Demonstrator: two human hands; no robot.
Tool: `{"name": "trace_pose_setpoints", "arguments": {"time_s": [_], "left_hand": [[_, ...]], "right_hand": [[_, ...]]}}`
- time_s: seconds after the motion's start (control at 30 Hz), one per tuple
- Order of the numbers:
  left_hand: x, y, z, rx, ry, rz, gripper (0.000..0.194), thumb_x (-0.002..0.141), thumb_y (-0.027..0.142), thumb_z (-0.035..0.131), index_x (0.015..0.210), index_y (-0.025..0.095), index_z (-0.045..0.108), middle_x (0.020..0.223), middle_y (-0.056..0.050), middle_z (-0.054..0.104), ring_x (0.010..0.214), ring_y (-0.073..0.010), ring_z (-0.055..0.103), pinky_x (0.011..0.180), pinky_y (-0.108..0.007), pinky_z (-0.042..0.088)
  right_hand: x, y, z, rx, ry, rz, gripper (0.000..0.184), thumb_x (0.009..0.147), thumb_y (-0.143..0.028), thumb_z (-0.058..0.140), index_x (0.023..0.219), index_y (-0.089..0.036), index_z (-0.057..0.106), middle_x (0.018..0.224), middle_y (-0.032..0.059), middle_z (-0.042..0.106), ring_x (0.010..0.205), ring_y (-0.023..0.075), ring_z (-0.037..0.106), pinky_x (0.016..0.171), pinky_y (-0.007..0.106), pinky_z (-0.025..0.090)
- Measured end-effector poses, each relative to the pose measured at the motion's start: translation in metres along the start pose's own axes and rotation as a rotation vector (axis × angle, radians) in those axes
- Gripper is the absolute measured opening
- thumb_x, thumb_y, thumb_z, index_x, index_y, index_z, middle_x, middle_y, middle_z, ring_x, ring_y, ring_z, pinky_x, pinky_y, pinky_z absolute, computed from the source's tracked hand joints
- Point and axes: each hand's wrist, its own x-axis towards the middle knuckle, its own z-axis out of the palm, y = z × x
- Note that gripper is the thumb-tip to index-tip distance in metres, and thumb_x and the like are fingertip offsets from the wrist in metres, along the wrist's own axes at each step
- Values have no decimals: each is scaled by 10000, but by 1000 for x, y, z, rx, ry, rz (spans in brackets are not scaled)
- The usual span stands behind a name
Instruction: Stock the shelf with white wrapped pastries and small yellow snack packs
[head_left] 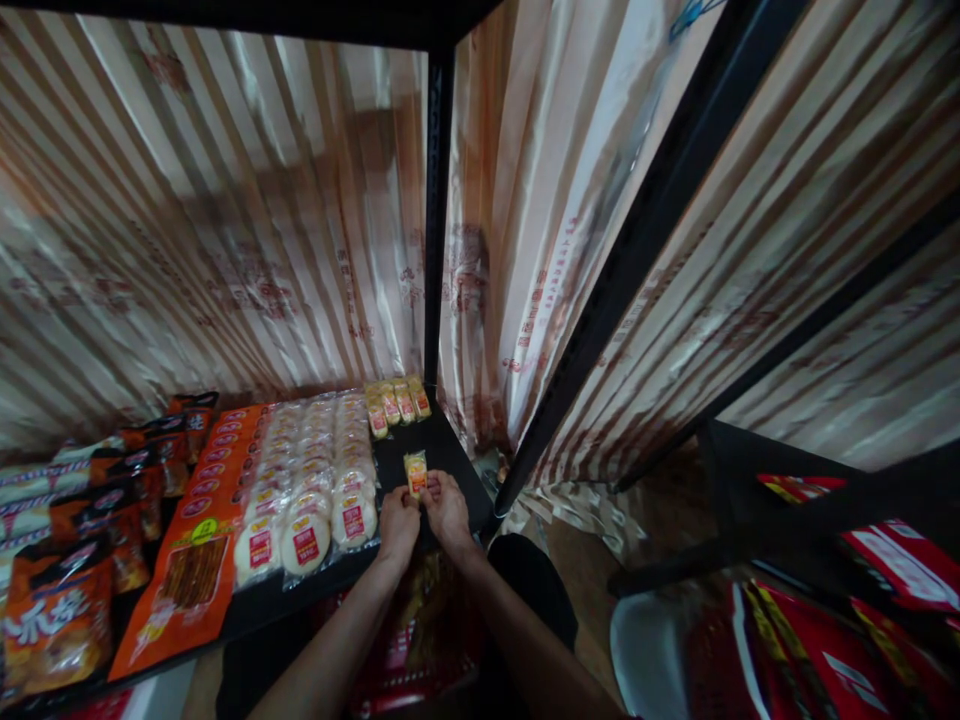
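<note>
Both of my hands meet at the front right of a black shelf point(450, 455). My left hand point(397, 528) and my right hand point(448, 510) are closed side by side on a small yellow snack packet point(415, 472), which stands upright on the shelf. Further back lies a row of matching small yellow packets point(397, 402). Left of my hands are rows of round white cakes point(315, 480) in clear wrappers with red labels.
Flat orange snack packs point(199, 545) and orange-brown bags point(56, 610) fill the shelf's left side. A black upright post point(435, 220) stands behind, with striped curtain all around. Red packages point(885, 570) lie on a lower shelf at right. A red basket point(420, 650) sits below my arms.
</note>
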Motion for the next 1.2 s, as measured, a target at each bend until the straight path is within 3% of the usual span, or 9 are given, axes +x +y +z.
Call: {"name": "trace_pose_setpoints", "arguments": {"time_s": [0.33,0.93,1.2], "left_hand": [[8,17,-3,18,77,-7,290,791,163,445,1034,146,601,974,-97,678,910,-166,624,810,-261,454],[35,32,-3,-37,95,-32,327,829,207,411,1108,113,552,1126,-125,623,1046,-169,572,859,-230,423],[55,38,0,-65,72,-40,313,835,220,421,1098,122,561,1103,-120,635,1007,-169,592,836,-228,437]], "right_hand": [[18,-6,8,14,-5,-15,178,710,-116,503,858,-186,573,822,40,579,695,137,583,686,258,504],[49,-15,27,45,18,-10,222,697,-71,485,874,-184,558,853,35,562,701,131,578,683,269,518],[66,-15,36,-6,9,-37,228,716,-93,459,915,-150,556,886,57,563,721,142,584,690,273,493]]}}
